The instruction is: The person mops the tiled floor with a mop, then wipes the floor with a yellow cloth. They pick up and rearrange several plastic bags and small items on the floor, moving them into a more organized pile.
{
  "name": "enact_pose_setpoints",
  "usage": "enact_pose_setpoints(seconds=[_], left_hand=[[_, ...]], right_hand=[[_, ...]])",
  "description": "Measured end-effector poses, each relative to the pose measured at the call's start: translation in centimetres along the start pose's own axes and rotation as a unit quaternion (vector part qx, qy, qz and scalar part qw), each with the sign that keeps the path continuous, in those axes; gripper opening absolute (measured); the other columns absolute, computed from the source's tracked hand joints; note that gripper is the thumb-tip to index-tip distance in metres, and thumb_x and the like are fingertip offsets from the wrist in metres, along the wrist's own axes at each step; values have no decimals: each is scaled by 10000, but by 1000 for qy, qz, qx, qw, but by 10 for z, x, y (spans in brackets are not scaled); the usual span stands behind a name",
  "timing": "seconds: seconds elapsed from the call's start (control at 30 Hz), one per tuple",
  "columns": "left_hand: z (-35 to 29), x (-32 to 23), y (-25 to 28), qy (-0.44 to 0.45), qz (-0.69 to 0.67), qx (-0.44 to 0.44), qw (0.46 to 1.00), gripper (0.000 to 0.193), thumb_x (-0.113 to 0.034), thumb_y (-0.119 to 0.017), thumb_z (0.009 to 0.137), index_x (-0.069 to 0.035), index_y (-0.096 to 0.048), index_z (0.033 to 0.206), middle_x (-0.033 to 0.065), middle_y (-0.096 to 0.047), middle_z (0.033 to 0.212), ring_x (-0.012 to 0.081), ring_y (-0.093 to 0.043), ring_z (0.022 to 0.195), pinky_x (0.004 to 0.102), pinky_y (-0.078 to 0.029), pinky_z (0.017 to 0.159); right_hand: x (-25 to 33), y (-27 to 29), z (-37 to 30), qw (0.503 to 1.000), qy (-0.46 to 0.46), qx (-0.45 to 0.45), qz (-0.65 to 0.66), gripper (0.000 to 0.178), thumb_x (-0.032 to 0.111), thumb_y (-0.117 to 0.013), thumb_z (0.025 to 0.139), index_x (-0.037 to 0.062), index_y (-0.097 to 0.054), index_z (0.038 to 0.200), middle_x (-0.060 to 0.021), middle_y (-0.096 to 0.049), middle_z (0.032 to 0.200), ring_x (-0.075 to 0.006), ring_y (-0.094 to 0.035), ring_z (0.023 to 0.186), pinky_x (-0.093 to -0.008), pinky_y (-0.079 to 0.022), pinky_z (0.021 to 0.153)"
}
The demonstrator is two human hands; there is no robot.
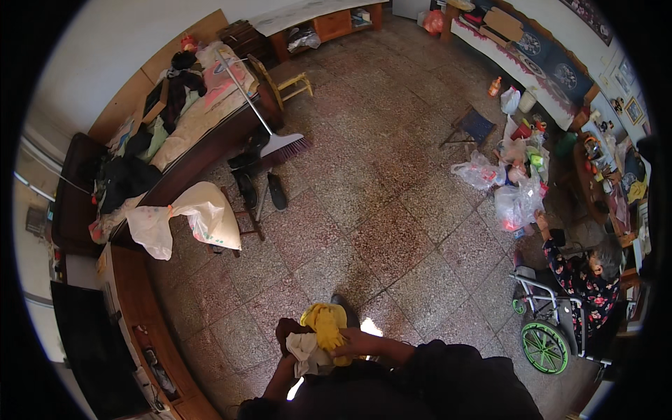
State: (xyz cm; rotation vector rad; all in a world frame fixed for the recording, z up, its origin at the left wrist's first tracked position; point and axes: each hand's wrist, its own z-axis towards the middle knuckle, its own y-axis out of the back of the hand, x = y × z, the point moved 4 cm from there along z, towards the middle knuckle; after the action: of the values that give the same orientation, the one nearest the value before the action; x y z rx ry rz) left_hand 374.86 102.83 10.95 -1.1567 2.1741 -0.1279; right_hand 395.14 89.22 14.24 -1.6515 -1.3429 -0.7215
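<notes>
Both hands worked close: right hand (360,343) clutched the yellow gloves (325,325), left hand (288,330) pinched the white cloth (308,353); better kept firmly bunched and apart.

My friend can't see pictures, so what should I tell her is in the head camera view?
Seen from above, a person's left hand and right hand hold a yellow cloth and a whitish cloth over a speckled tile floor. A broom leans on a cluttered bed; another person sits at right beside a green-wheeled wheelchair.

Broom (269,126) against cluttered bed (203,119) — wheelchair (549,329), plastic bags (514,192).
</notes>
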Motion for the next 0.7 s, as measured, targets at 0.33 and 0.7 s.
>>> enact_pose_setpoints(seconds=[0.33, 0.7], left_hand=[[164, -217, -165, 7, 110, 98, 989, 597, -354, -666, 889, -39, -497, 1368, 125, -592, 1266, 245, -573, 1167, 357, -463, 978], [346, -370, -399, 43, 192, 147, 969, 560, -327, -680, 881, -41, -523, 1336, 104, -607, 1235, 216, -591, 1108, 337, -477, 938]], right_hand=[[92, 202, 41, 932, 87, -157, 314, 690, 260, -789, 794, -1, -465, 1345, -94, -612, 1227, -189, -601, 1111, -328, -478, 959], [215, 471, 11, 967, 109, -91, 213, 644, 234, -808, 780, 38, -524, 1323, -70, -609, 1256, -183, -571, 1150, -339, -456, 979]])
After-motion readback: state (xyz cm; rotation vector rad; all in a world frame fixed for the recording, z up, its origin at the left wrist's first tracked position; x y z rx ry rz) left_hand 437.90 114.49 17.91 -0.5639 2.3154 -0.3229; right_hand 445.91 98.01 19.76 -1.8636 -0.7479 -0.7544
